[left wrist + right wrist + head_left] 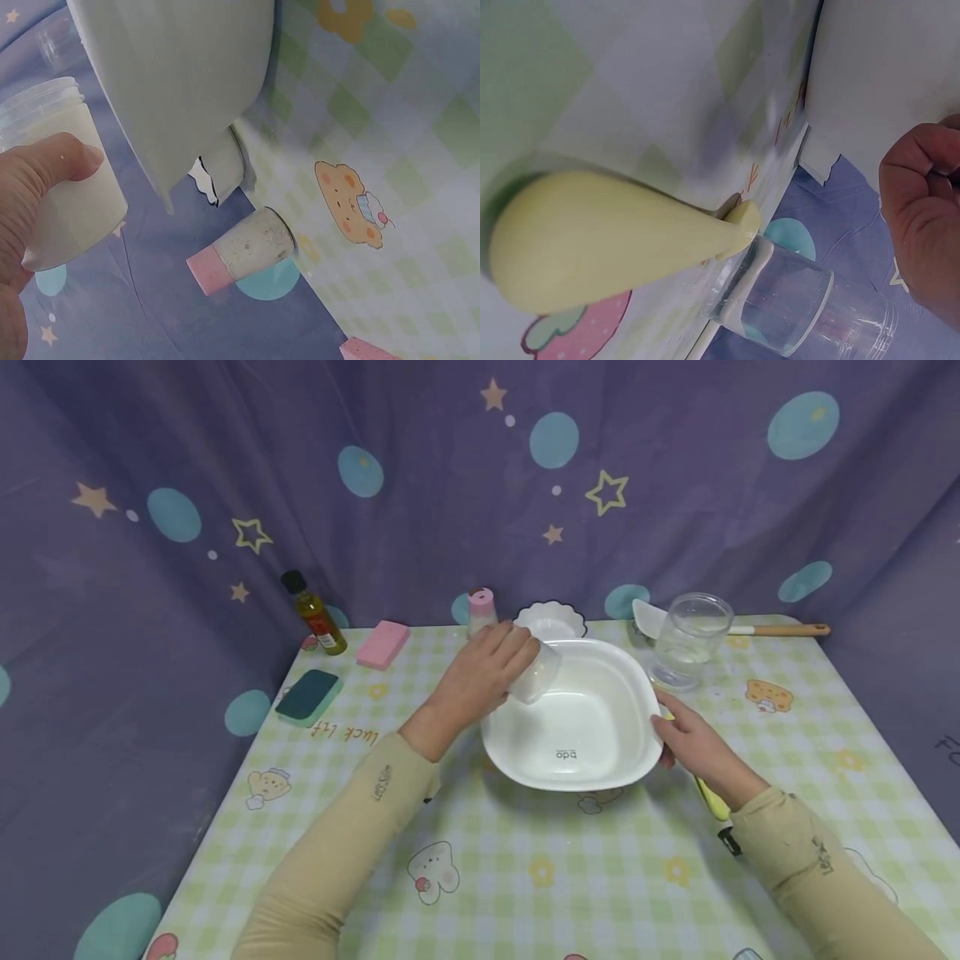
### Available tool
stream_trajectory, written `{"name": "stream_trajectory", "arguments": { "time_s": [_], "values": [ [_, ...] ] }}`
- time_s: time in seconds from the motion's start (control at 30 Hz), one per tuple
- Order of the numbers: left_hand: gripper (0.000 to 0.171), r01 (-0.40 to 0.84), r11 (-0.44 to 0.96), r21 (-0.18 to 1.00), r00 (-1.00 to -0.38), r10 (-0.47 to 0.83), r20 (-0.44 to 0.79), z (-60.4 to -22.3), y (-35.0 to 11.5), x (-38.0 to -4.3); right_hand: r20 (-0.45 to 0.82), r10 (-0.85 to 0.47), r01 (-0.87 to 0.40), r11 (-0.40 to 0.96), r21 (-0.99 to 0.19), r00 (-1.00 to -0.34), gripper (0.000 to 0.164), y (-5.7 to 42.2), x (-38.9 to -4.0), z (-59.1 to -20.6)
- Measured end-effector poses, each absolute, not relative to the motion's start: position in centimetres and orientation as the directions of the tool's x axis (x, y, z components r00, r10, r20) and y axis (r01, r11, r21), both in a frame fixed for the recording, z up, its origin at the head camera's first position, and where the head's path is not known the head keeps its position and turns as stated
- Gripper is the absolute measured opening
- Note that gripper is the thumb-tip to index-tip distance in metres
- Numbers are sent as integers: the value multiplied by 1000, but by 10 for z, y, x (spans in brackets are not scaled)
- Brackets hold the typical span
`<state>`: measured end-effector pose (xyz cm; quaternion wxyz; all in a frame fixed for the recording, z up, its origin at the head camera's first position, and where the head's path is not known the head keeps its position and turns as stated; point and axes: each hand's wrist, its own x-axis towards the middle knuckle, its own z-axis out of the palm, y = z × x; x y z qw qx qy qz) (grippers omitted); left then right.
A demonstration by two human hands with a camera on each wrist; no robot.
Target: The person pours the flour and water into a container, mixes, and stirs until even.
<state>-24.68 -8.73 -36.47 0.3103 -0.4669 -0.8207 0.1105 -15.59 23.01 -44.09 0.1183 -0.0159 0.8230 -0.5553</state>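
Head view: your left hand (480, 681) grips the small white jar (534, 672), tipped over the white basin (577, 768); right-hand fingers (663, 727) hold its rim. Keep the mouth inside the rim.

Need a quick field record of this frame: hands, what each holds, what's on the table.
left hand: grips a small white jar, tilted over the bowl
right hand: on the bowl's right rim, beside a yellow handle
bowl: white, square-ish, looks empty
behind bowl: pink-capped shaker, small scalloped dish, clear glass jar, spatula
left side: oil bottle, pink sponge, green sponge
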Motion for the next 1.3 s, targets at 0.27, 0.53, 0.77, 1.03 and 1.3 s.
{"name": "stream_trajectory", "arguments": {
  "time_s": [0.27,0.53,0.77,1.03,1.3],
  "values": [
    [39,665,507,-549,-331,858,392,-370,-82,-247,-177,-160,106,376,-921,-971,60,229,-155,-438],
    [39,659,465,-592,-328,885,330,-373,-77,-244,-172,-168,100,366,-925,-971,59,230,-155,-439],
    [46,660,418,-625,-358,905,228,-376,-74,-242,-171,-167,100,368,-924,-971,60,229,-154,-437],
    [50,661,384,-645,-367,915,168,-379,-72,-240,-171,-163,101,366,-925,-972,59,229,-153,-438],
    [50,672,368,-643,-335,925,179,-383,-73,-240,-169,-169,97,369,-924,-971,58,230,-154,-439]
  ]
}}
